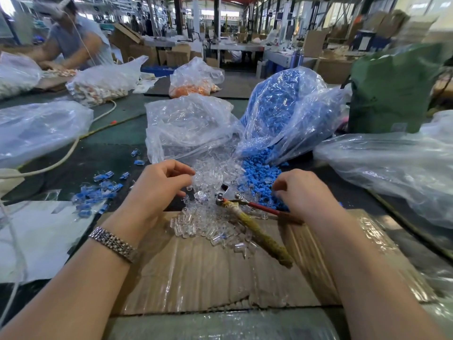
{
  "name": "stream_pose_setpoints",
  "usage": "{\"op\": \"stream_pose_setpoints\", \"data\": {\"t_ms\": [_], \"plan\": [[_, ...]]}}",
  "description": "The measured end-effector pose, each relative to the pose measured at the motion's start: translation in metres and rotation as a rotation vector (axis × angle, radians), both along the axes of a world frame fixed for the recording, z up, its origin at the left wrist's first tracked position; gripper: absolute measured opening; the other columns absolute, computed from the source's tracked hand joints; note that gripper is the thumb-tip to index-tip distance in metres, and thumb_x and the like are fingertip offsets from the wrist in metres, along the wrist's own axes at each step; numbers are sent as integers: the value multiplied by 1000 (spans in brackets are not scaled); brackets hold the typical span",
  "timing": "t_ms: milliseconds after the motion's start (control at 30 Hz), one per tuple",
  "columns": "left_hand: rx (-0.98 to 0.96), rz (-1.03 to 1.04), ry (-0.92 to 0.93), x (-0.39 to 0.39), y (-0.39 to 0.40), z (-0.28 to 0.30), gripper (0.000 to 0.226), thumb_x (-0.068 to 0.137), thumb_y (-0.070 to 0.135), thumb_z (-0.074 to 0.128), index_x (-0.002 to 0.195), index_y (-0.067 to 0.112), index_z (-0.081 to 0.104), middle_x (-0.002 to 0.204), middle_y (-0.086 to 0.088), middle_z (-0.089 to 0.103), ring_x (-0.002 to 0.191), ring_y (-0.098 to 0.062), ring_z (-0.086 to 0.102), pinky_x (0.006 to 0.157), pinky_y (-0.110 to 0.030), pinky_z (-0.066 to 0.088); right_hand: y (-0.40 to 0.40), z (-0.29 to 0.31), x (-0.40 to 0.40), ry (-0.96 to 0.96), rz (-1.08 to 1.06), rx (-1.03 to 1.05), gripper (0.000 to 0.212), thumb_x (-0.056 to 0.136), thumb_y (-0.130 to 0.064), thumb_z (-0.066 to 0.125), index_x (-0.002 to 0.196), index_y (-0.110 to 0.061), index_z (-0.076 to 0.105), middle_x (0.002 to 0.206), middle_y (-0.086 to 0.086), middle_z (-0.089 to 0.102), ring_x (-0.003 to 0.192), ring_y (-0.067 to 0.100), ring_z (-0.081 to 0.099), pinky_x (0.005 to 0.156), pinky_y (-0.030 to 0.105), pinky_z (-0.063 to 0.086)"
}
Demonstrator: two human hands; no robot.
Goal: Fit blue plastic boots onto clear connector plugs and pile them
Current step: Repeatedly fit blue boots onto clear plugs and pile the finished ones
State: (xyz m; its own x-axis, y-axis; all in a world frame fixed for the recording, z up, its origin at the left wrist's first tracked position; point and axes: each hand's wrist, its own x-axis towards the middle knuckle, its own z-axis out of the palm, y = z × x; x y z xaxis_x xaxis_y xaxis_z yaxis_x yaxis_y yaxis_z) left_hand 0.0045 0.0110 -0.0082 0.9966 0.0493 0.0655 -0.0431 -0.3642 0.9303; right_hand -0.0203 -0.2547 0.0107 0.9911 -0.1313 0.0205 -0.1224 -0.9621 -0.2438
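Head view: your left hand (159,185) curls over the clear plugs (215,173) mid-frame, right hand (302,192) over the blue boots (259,177) beside them, can't tell if either holds one; take single pieces, finished pile (98,192) sits centre-left.

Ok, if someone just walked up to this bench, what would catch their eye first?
Probably the big clear bag of blue boots right of centre, spilling onto the table. Left of it, a bag of clear plugs spills toward both hands: the left hand reaches into the plugs, the right hand into the boots. A small pile of finished pieces lies at left.
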Motion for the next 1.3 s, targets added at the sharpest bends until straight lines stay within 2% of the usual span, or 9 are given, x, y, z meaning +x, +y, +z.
{"op": "stream_pose_setpoints", "data": {"t_ms": [167, 300, 400, 467, 533, 700, 900, 1133, 1300], "plan": [[-327, -153, 103, -4, -5, 4, 15, 85, 4, 74, 96, 13, 78, 86, -7, 73, 75, -12, 68, 66, -22, 57, 4, -9, 7, 10, -12, -23, 18, 94, -13, 65, 105, -22, 76, 107, 7, 72, 101, 28, 65, 92, 43, 54], [-493, -260, 161, -7, -6, 7, 23, 76, 13, 74, 98, 8, 77, 99, -15, 76, 85, -18, 72, 70, -23, 59, 0, -6, 7, -56, -21, 40, 10, 93, -15, 69, 92, -23, 75, 100, 3, 73, 92, 23, 66, 87, 40, 56], [-575, -347, 194, -10, -8, 8, 22, 77, 14, 73, 98, 9, 80, 105, -15, 76, 87, -17, 73, 73, -23, 61, 0, 2, 1, -269, 21, 414, 7, 88, -21, 77, 82, -25, 75, 80, -7, 74, 75, 11, 69, 77, 30, 58], [-584, -392, 199, -12, -11, 9, 24, 79, 14, 73, 101, 9, 80, 106, -15, 76, 87, -16, 73, 74, -23, 61, 10, 11, -8, -288, 147, 751, 5, 87, -21, 79, 84, -24, 78, 75, -7, 76, 71, 7, 72, 71, 21, 59], [-594, -413, 199, -14, -14, 9, 24, 80, 14, 71, 102, 8, 80, 105, -16, 76, 85, -16, 73, 72, -23, 60, 23, 15, -15, -263, 306, 929, 7, 89, -13, 76, 87, -20, 77, 76, -2, 77, 73, 10, 74, 74, 20, 58], [-612, -429, 187, -18, -18, 12, 19, 82, 15, 71, 97, 10, 80, 101, -18, 76, 84, -19, 74, 70, -24, 59, 43, 10, -18, -319, 472, 857, 9, 93, -9, 71, 91, -18, 72, 78, 0, 74, 76, 13, 71, 79, 26, 58], [-647, -404, 176, -20, -18, 14, 23, 82, 13, 69, 102, 3, 76, 100, -20, 76, 84, -21, 74, 71, -25, 60, 46, 8, -18, -448, 493, 833, 7, 94, -13, 70, 93, -20, 71, 77, -4, 70, 77, 16, 68, 76, 27, 56], [-631, -421, 163, -23, -22, 14, 23, 79, 10, 69, 100, 3, 77, 98, -19, 77, 83, -21, 75, 70, -24, 60, 53, 4, -19, -475, 524, 681, 7, 93, -12, 72, 94, -18, 70, 82, -10, 66, 73, 5, 61, 70, 16, 48], [-562, -430, 152, -23, -20, 13, 25, 76, 5, 73, 100, 3, 78, 103, -21, 76, 87, -24, 76, 72, -24, 59, 52, 6, -21, -432, 523, 608, 4, 94, -15, 71, 96, -19, 69, 83, -11, 65, 76, 3, 60, 72, 17, 49]]}}
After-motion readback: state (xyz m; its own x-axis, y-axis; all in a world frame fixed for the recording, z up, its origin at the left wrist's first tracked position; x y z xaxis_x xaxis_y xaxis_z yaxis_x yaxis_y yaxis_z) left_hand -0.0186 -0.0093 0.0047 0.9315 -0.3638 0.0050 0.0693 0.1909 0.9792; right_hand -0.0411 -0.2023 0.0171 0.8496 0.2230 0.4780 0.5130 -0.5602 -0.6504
